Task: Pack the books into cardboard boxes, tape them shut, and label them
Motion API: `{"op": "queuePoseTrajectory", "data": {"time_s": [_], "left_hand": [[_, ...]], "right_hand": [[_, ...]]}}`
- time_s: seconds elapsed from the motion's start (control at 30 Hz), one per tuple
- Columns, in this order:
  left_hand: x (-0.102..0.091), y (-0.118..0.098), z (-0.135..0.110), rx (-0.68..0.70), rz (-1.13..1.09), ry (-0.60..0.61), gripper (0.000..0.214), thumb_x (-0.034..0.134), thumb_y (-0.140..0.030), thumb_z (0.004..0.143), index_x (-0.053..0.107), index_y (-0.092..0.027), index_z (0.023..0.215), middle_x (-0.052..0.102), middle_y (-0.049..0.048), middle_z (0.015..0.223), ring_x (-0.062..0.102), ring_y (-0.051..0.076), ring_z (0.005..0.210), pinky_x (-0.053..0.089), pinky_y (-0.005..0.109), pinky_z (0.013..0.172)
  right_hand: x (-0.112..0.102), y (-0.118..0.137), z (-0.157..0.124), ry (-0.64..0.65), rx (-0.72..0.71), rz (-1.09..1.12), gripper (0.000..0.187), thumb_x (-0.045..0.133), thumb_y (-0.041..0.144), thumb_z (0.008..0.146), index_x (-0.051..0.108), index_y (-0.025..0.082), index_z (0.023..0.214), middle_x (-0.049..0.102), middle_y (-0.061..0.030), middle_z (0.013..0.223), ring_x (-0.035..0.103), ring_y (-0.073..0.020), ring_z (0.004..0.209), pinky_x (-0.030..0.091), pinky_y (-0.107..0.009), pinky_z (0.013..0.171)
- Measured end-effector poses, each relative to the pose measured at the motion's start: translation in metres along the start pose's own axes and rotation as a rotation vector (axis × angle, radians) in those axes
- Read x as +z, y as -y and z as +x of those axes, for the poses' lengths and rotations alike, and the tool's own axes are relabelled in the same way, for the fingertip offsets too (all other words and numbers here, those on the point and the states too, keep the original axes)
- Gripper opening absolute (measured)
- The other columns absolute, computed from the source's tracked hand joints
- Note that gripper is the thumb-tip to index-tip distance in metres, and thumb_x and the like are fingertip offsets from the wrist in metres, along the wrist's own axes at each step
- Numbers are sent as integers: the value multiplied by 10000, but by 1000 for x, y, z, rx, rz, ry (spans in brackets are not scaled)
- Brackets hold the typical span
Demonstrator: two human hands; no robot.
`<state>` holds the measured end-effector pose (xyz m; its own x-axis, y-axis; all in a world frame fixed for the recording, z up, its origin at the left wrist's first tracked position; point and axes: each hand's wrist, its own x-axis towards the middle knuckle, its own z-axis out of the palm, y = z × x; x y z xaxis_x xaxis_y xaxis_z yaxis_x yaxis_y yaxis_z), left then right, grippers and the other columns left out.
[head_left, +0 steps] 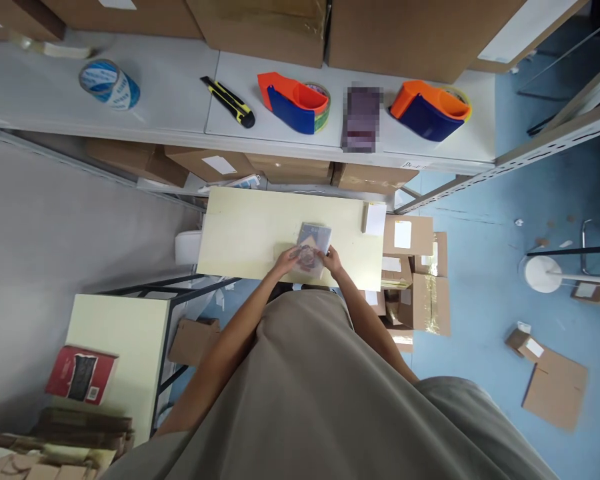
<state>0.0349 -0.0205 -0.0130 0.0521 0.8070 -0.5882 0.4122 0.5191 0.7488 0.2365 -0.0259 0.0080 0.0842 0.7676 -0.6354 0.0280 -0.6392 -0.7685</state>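
A flat, rectangular, plastic-wrapped packet [312, 248] with a grey-blue printed front lies over the near part of the cream table [245, 230]. My left hand [286, 260] grips its left edge, thumb on top. At the opposite edge my right hand [332, 260] pinches it between thumb and fingers. What is printed on the packet is too small to read. A stack of white labels [375, 219] sits at the table's far right corner.
On the grey shelf [175, 120] above stand a blue tape roll [109, 85], a yellow-black box cutter [229, 102], and two orange-blue tape dispensers [295, 103]. Cardboard boxes [430, 293] are stacked right of the table. A side table [130, 327] at left holds a red package [81, 375].
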Motion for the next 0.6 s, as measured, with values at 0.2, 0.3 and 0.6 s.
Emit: {"op": "queuePoseTrajectory", "data": {"time_s": [0.2, 0.3, 0.6], "left_hand": [[-28, -24, -26, -35, -144, -80, 811, 716, -725, 897, 649, -137, 1451, 673, 234, 1484, 655, 354, 1384, 565, 442, 1092], [-49, -48, -42, 38, -377, 111, 875, 738, -839, 801, 737, -124, 1305, 773, 217, 1278, 748, 348, 1179, 608, 425, 982], [-100, -112, -82, 305, -345, -75, 537, 878, -644, 789, 822, -178, 1049, 817, 65, 1018, 757, 264, 958, 603, 328, 826]], "right_hand": [[-30, 39, -24, 230, -131, 188, 594, 847, 621, 719, 678, 209, 1110, 793, -24, 935, 707, -186, 761, 602, -302, 679], [-42, 73, -38, 339, -220, 212, 573, 854, 621, 754, 699, 219, 1131, 799, -29, 945, 725, -211, 785, 614, -328, 698], [-24, 146, -66, 368, -442, 179, 527, 855, 570, 823, 716, 215, 1187, 811, -53, 1067, 748, -248, 905, 624, -376, 818]]}}
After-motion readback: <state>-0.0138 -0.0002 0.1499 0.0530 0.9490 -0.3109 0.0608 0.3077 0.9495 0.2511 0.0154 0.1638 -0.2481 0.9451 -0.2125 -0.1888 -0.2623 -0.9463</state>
